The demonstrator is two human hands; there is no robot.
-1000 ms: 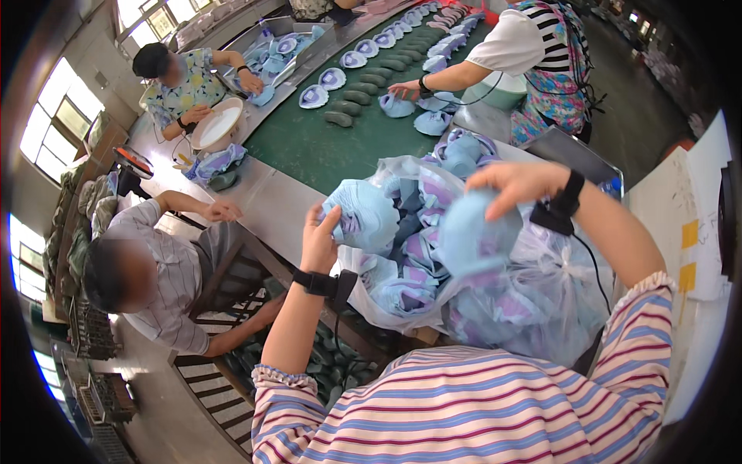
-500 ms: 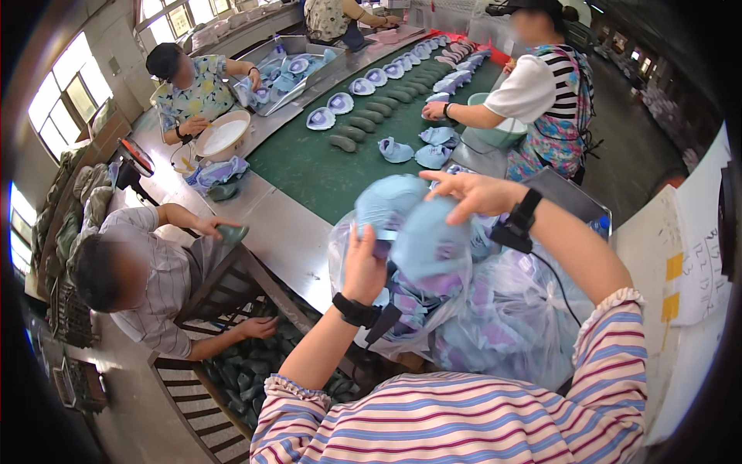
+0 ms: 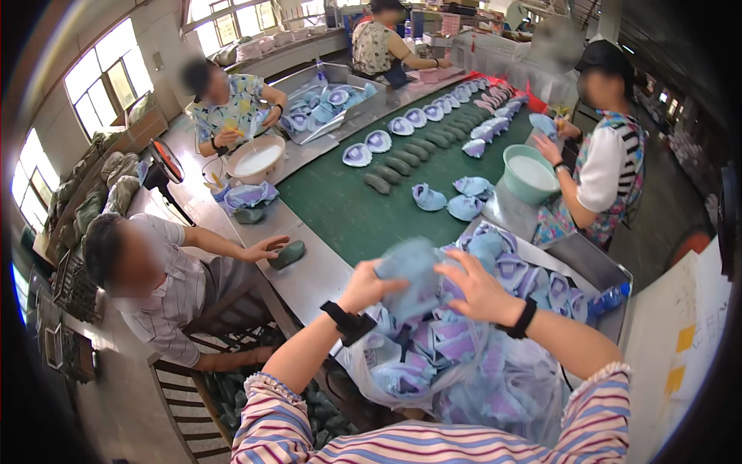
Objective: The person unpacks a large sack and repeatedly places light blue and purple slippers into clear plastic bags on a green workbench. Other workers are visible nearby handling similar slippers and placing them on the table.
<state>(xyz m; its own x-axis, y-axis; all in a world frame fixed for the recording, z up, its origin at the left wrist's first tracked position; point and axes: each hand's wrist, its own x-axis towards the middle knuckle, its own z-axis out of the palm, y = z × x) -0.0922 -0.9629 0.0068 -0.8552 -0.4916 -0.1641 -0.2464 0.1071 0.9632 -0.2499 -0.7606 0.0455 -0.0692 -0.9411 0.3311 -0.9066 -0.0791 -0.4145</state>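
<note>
A light blue shoe upper (image 3: 412, 271), smeared by motion, hangs over the near edge of the table in front of me. My left hand (image 3: 369, 286) is closed on its left side. Close to its right edge, my right hand (image 3: 481, 288) has its fingers apart; I cannot tell whether the fingertips touch it. Just below both hands lies a clear plastic bag (image 3: 502, 379) of blue and lavender shoe uppers (image 3: 444, 340). More uppers (image 3: 510, 271) are piled in a metal tray (image 3: 576, 251) beyond my right hand.
Rows of uppers (image 3: 379, 141) and dark green shoe lasts (image 3: 398, 165) stretch along the green table (image 3: 317, 193). Co-workers stand or sit around it, one touching a last (image 3: 287, 255) at left. A green basin (image 3: 532, 174), tan basin (image 3: 256, 158) and blue bottle (image 3: 608, 300) stand nearby.
The view has tilted up. My hands and the upper have turned, and the right hand is lower beside it. The person at left has put a last on the table; the one at right lifts an upper.
</note>
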